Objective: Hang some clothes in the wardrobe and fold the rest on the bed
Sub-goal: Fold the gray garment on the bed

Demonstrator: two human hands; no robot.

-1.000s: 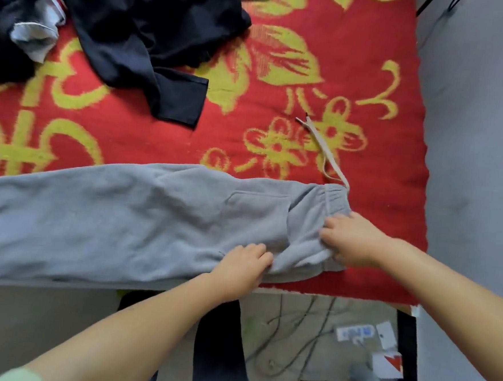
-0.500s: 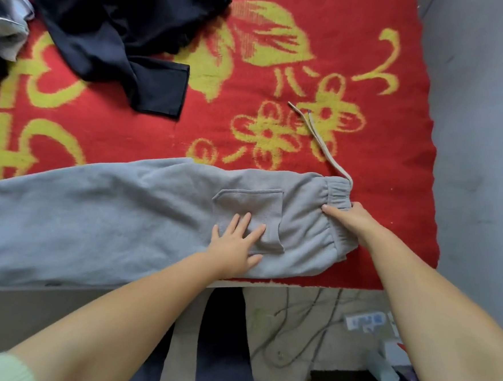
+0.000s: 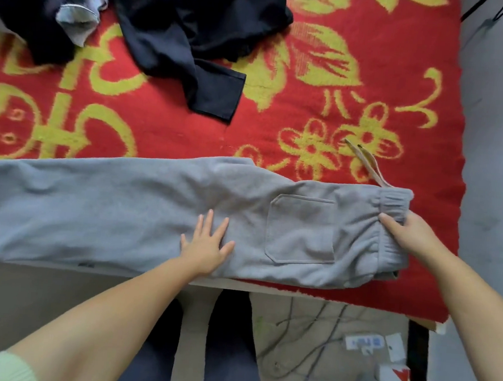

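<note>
Two hands on the grey sweatpants (image 3: pixel 123 211), laid flat along the near edge of the bed (image 3: pixel 338 122); dark clothes (image 3: pixel 181 21) heaped beyond them; left hand (image 3: pixel 206 246) flat, fingers spread, mid-pants; right hand (image 3: pixel 411 234) pinches the waistband. Step: smoothing before folding; next, probably, waistband carried across toward the legs.
</note>
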